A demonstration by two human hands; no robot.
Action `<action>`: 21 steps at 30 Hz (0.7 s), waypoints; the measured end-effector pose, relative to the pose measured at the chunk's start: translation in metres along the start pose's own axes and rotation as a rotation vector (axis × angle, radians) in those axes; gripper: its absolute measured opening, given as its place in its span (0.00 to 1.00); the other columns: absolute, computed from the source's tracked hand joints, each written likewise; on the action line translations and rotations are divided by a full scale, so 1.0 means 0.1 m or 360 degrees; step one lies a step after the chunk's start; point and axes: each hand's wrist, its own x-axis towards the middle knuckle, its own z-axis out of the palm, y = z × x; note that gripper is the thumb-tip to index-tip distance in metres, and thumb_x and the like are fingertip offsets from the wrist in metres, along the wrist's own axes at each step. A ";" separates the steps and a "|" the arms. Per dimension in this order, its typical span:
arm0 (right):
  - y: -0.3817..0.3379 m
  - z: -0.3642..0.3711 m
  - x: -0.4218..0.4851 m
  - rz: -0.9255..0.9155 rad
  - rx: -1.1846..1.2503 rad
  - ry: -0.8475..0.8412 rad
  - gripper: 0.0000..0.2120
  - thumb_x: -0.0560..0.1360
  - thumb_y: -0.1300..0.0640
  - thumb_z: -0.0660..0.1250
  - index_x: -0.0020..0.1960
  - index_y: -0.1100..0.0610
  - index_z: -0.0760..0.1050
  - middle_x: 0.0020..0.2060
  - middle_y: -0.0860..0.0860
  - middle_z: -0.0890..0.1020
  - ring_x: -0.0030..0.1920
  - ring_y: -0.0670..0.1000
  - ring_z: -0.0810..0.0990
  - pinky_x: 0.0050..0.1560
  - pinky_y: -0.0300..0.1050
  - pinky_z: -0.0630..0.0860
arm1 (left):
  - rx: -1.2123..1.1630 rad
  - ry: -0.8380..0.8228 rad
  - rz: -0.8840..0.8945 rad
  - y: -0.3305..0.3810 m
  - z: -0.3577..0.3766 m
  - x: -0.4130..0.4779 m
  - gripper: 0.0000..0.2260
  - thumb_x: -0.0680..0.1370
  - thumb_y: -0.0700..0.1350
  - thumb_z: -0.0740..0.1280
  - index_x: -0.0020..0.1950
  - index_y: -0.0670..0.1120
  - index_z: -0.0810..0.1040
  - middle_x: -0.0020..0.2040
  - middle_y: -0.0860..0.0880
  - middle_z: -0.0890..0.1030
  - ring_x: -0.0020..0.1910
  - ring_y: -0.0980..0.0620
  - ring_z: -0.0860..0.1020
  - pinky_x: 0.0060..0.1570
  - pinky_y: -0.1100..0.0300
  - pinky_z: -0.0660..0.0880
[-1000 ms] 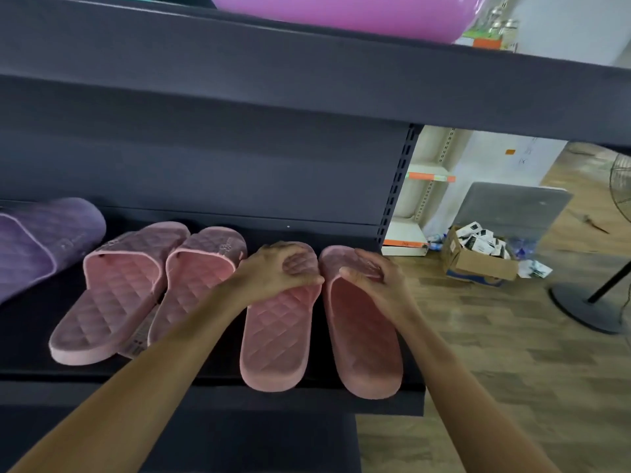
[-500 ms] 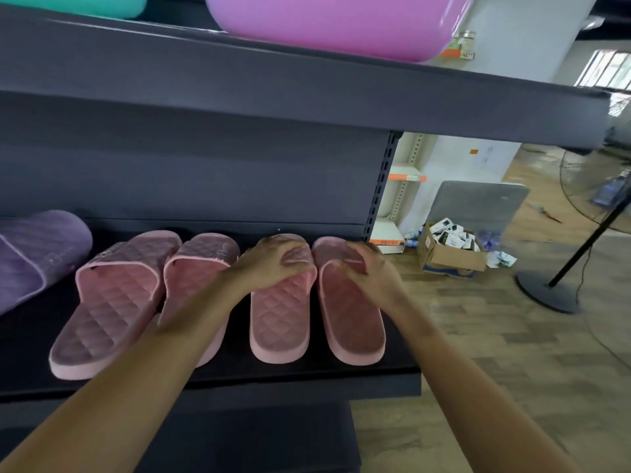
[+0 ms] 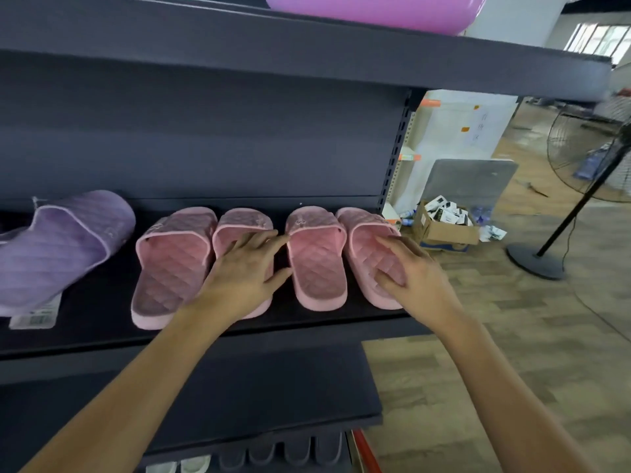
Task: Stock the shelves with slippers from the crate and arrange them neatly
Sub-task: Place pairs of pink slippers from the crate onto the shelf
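Head view: two bare hands tidy a row of four pink slippers on a dark shelf.
The left hand, fingers straight and spread, lies on the second pink slipper. Its fingertips reach the edge of the third pink slipper, likely to even the gap between pairs. The right hand rests with loose, uncurled fingers in the fourth pink slipper at the shelf's right end, probably squaring it with its mate. Neither hand grips anything. The first pink slipper sits untouched, and a purple slipper lies tilted further left. No crate is clearly visible.
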 end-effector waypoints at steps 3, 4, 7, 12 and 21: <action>-0.17 -0.06 -0.20 -0.0066 -0.0074 0.0046 0.26 0.70 0.45 0.60 0.63 0.57 0.73 0.59 0.55 0.78 0.55 0.61 0.78 0.53 0.56 0.74 | 0.0039 0.0155 0.0091 -0.03 -0.07 -0.32 0.27 0.75 0.59 0.56 0.68 0.46 0.71 0.63 0.47 0.75 0.62 0.43 0.73 0.60 0.46 0.70; -0.23 -0.08 -0.26 -0.0102 -0.0105 0.0051 0.27 0.70 0.44 0.57 0.63 0.56 0.74 0.58 0.55 0.78 0.54 0.60 0.78 0.52 0.55 0.74 | 0.0046 0.0173 0.0070 -0.03 -0.11 -0.42 0.25 0.75 0.57 0.57 0.67 0.46 0.72 0.63 0.47 0.76 0.61 0.43 0.74 0.58 0.46 0.71; -0.36 -0.12 -0.44 -0.0193 -0.0154 0.0027 0.25 0.71 0.43 0.56 0.62 0.55 0.74 0.56 0.53 0.79 0.53 0.59 0.78 0.51 0.54 0.74 | 0.0115 0.0263 0.0037 -0.02 -0.23 -0.68 0.23 0.75 0.56 0.59 0.65 0.45 0.75 0.62 0.46 0.77 0.59 0.42 0.75 0.55 0.47 0.73; -0.51 -0.23 -0.75 -0.0303 -0.0185 0.0014 0.25 0.72 0.43 0.57 0.63 0.55 0.74 0.58 0.53 0.78 0.56 0.59 0.78 0.52 0.54 0.75 | 0.0226 0.0323 0.0010 0.04 -0.36 -1.12 0.24 0.73 0.55 0.56 0.61 0.43 0.77 0.56 0.45 0.80 0.54 0.41 0.79 0.50 0.46 0.75; -0.79 -0.38 -1.39 -0.0442 -0.0094 -0.0079 0.26 0.73 0.42 0.55 0.66 0.54 0.72 0.61 0.52 0.76 0.60 0.56 0.76 0.56 0.50 0.71 | 0.0348 0.0312 -0.0224 0.29 -0.51 -2.15 0.25 0.74 0.56 0.55 0.64 0.44 0.76 0.59 0.46 0.78 0.55 0.42 0.78 0.52 0.47 0.74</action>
